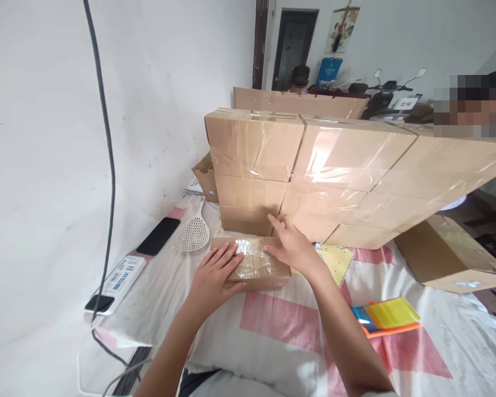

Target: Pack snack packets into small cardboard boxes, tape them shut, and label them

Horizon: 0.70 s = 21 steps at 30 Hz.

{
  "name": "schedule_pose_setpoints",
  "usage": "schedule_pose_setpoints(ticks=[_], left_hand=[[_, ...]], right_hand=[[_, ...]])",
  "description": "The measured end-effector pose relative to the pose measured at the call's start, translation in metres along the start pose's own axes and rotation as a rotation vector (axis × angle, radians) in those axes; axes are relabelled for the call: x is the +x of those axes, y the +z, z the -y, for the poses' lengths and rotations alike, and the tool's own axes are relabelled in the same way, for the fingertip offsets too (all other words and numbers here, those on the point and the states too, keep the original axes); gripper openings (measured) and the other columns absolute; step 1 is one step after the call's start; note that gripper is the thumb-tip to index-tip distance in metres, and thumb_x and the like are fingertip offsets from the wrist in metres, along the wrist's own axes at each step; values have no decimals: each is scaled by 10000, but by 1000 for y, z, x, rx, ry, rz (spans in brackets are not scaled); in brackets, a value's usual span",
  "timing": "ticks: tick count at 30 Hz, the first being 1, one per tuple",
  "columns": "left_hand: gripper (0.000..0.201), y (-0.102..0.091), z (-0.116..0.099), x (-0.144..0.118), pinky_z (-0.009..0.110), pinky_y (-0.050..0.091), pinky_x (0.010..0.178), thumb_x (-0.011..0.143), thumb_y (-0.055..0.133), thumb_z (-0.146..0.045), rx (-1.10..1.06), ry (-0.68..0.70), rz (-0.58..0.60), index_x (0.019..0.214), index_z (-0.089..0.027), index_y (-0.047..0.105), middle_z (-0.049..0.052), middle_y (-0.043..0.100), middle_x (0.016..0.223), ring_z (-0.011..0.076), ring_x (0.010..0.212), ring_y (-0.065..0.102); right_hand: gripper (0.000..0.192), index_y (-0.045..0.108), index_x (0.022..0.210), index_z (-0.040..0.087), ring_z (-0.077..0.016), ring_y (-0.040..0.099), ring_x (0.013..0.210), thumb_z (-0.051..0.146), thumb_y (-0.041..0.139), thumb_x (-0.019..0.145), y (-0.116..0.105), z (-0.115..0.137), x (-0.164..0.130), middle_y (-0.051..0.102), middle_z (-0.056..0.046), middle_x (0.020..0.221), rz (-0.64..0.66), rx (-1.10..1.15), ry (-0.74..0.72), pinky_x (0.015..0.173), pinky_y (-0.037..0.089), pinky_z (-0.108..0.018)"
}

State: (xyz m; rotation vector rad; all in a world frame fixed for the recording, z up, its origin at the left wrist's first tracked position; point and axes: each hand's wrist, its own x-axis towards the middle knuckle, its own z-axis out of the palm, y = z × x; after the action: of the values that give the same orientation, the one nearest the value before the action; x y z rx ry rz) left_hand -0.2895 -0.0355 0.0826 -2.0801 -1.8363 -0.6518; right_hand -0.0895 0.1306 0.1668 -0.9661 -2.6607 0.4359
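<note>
A small cardboard box [268, 268] lies on the patterned cloth in front of me, with clear, shiny tape [250, 259] across its top. My left hand [219, 273] rests on the box's left end, fingers stretched flat over the top and thumb along the front side. Over the box's right rear part is my right hand [291, 242], its thumb at the tape and its index finger stretched out towards the stacked boxes behind. The right hand's other fingers are partly curled, and nothing shows between them.
A wall of taped cardboard boxes [330, 160] stands just behind. To the left are a white mesh scoop [192, 232], a black phone [158, 236], a white labelled box [124, 278] and a hanging cable [103, 105]. Colourful packets [388, 317] and an open carton [450, 253] lie right.
</note>
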Motion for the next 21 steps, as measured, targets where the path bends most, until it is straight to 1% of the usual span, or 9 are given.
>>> schedule_pose_setpoints(ticks=[2,3,4,5,8,11,14,18,21], left_hand=[[593,0,0,0,514,452,1109,900,679,-485,-15,-6,-4,1423,-222,584,94,553,1519,342,1380,540],[597,0,0,0,514,454,1109,898,681,-480,-24,-9,-6,1429,-225,580,95,553,1519,341,1381,539],[599,0,0,0,514,455,1108,898,682,-475,-31,-11,-6,1434,-228,578,94,553,1519,341,1382,539],[597,0,0,0,513,457,1108,899,681,-470,-35,-12,-4,1436,-231,577,93,554,1518,339,1382,539],[587,-1,-1,0,512,459,1106,900,681,-469,-32,-9,-1,1427,-230,586,89,558,1514,339,1382,540],[582,-1,-1,-1,512,456,1107,902,677,-471,-31,-6,-9,1425,-231,588,86,556,1515,341,1382,540],[578,0,1,-1,509,451,1109,909,664,-482,-37,0,-17,1429,-241,586,86,562,1509,339,1382,541],[552,2,2,0,514,449,1101,923,647,-491,2,18,-22,1404,-224,606,89,578,1492,342,1366,555],[509,3,0,1,512,447,1094,933,636,-458,32,-2,-29,1386,-227,621,86,591,1479,341,1357,563]], right_hand=[[456,561,1424,236,-300,576,1271,293,617,976,5,1,-15,540,-127,1437,-67,24,-174,1017,507,-444],[345,635,1335,241,-292,561,1294,288,588,997,10,3,-24,580,-102,1423,-86,25,-246,1053,492,-455],[292,674,1278,239,-294,556,1303,293,574,1009,17,5,-35,620,-84,1402,-96,15,-298,1071,483,-474],[284,685,1263,230,-304,557,1306,299,571,1012,25,7,-46,651,-75,1382,-108,-5,-329,1077,480,-500],[392,610,1383,162,-331,534,1356,283,560,1013,47,14,-79,651,-99,1406,-192,-83,-360,1113,449,-574],[401,597,1401,154,-311,544,1362,262,539,1019,54,20,-98,659,-103,1397,-266,-125,-370,1137,434,-566],[342,653,1328,177,-291,570,1337,281,527,1028,48,25,-92,697,-76,1344,-262,-101,-352,1151,421,-541],[455,616,1384,131,-333,477,1428,393,563,1016,46,25,-49,616,-118,1450,-155,-92,-309,1169,385,-568],[485,606,1402,128,-330,456,1447,429,548,1025,52,24,-23,592,-123,1475,-86,-95,-298,1181,365,-549]])
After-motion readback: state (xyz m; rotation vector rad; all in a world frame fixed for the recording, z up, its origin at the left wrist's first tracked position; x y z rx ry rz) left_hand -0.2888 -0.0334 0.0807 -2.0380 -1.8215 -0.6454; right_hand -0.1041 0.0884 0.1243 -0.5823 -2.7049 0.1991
